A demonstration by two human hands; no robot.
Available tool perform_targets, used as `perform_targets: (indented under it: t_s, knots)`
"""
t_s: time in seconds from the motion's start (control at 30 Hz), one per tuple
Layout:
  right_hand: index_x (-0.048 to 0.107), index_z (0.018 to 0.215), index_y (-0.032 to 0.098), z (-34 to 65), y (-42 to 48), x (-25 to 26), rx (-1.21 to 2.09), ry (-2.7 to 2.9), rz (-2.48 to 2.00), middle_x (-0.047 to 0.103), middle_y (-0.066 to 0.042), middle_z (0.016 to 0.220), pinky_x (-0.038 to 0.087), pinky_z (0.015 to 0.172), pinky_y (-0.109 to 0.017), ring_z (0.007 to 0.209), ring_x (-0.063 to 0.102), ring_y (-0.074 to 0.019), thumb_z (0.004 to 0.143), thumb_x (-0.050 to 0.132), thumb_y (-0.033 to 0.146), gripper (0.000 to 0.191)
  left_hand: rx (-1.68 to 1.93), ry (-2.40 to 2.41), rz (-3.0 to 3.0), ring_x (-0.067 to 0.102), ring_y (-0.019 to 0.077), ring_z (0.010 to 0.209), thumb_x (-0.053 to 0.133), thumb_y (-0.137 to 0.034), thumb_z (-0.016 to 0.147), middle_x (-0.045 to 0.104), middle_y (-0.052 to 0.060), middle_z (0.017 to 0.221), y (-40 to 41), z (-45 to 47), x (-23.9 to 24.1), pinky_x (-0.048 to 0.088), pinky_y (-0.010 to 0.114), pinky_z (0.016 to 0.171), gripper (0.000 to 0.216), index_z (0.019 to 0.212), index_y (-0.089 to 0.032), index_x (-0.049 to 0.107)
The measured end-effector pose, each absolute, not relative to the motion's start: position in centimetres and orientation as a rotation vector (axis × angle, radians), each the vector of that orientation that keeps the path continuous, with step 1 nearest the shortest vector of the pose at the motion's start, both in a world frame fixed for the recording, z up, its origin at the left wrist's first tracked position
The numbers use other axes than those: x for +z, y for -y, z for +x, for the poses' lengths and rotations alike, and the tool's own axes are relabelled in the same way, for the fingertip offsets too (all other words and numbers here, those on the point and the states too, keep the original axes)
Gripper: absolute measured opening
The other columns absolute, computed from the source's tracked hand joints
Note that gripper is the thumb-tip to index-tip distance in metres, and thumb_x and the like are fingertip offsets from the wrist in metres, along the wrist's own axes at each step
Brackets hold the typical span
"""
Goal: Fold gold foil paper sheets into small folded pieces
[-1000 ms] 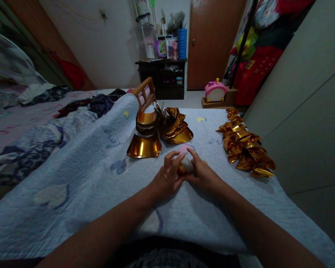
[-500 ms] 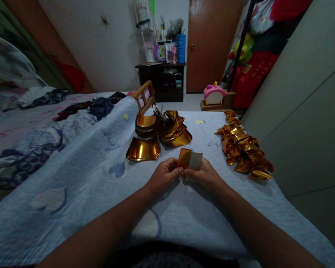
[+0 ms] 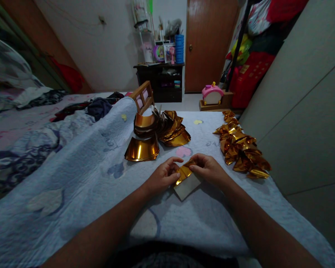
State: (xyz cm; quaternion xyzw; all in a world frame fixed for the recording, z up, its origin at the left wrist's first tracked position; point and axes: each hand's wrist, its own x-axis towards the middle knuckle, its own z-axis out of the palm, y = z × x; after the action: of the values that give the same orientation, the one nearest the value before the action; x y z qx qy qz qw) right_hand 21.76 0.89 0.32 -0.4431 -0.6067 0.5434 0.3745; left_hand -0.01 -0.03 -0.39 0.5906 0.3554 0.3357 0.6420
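Note:
A sheet of gold foil paper (image 3: 184, 174) with a pale back is held between my two hands, just above the bed cover. Its gold part is folded over, and a pale corner points down towards me. My left hand (image 3: 165, 172) pinches the left edge with the thumb on top, its index finger stretched forward. My right hand (image 3: 208, 168) grips the upper right end between thumb and fingers. Beyond my hands lies a fanned pile of flat gold sheets (image 3: 175, 128), with a smaller stack of gold sheets (image 3: 142, 149) in front of it.
A row of folded gold foil pieces (image 3: 240, 145) runs along the right side of the light blue quilted cover (image 3: 106, 208). A wooden frame (image 3: 142, 97) stands behind the sheets. A pink toy (image 3: 212, 93) sits past the far edge, and a pale panel (image 3: 304, 111) rises at right.
The foil paper has been turned, so its pale part now points down towards me instead of up and right. My right hand has shifted to its upper end.

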Motion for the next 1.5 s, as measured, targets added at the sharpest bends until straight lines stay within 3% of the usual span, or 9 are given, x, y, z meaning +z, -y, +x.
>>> perform_targets:
  t_s: [0.2,0.37,0.47,0.63,0.87,1.1,1.5]
  knots:
    - [0.062,0.079,0.019,21.8,-0.8,0.1,1.101,1.788,-1.371,0.061,0.001,0.071,0.039,0.061,-0.026,0.066,0.054,-0.0147,0.08,0.061,0.024,0.005,0.746,-1.023,1.751,0.054,0.0125,0.067,0.053,-0.025,0.093,0.057,-0.003,0.075,0.0,-0.2,-0.1,0.041,0.024,0.063,0.023,0.115,-0.02,0.058]
    - [0.065,0.079,0.019,21.1,-0.6,0.2,0.929,1.895,-1.475,0.067,-0.002,0.076,0.04,0.068,-0.027,0.073,0.06,-0.017,0.085,0.056,0.019,0.011,0.685,-1.122,2.124,0.064,0.0189,0.086,0.049,-0.017,0.092,0.071,0.005,0.096,0.0,-0.2,-0.5,0.048,0.029,0.077,0.029,0.117,-0.02,0.064]
    - [0.064,0.076,0.018,20.6,-0.5,-0.2,0.781,1.968,-1.545,0.067,-0.003,0.077,0.039,0.07,-0.028,0.075,0.059,-0.0172,0.083,0.058,0.012,0.011,0.658,-1.143,2.325,0.064,0.0226,0.098,0.05,-0.013,0.09,0.07,0.008,0.105,0.0,-0.1,-1.0,0.05,0.035,0.088,0.034,0.119,-0.02,0.066]
    - [0.061,0.076,0.018,20.2,-0.5,-1.2,0.528,2.064,-1.568,0.063,-0.004,0.079,0.037,0.074,-0.03,0.079,0.054,-0.019,0.082,0.062,0.01,0.01,0.537,-1.231,2.55,0.058,0.0215,0.089,0.051,-0.018,0.095,0.062,0.008,0.096,0.0,-0.1,-1.3,0.05,0.033,0.078,0.028,0.114,-0.021,0.07]
    - [0.056,0.077,0.02,20.4,-0.8,-2.1,0.496,2.067,-1.418,0.056,-0.002,0.078,0.036,0.072,-0.03,0.078,0.05,-0.019,0.081,0.061,0.006,0.015,0.419,-1.225,2.807,0.052,0.0216,0.085,0.055,-0.026,0.1,0.063,0.007,0.099,-0.1,0.1,-1.7,0.048,0.033,0.073,0.025,0.121,-0.025,0.068]
    - [0.06,0.079,0.02,20.7,-0.6,-2.4,0.474,2.15,-1.321,0.058,-0.004,0.084,0.037,0.075,-0.031,0.084,0.052,-0.0207,0.079,0.057,0.003,0.017,0.372,-1.046,2.919,0.054,0.0243,0.097,0.052,-0.02,0.1,0.065,0.009,0.107,0.0,0.4,-2.0,0.05,0.038,0.088,0.022,0.119,-0.016,0.062]
    - [0.07,0.081,0.019,20.8,-0.4,-2.2,0.483,2.212,-1.241,0.061,-0.004,0.084,0.039,0.079,-0.033,0.086,0.055,-0.0208,0.081,0.064,0.005,0.015,0.346,-1.114,2.853,0.055,0.0233,0.091,0.045,-0.02,0.102,0.062,0.007,0.097,0.5,0.8,-1.3,0.05,0.035,0.081,0.019,0.109,-0.016,0.063]
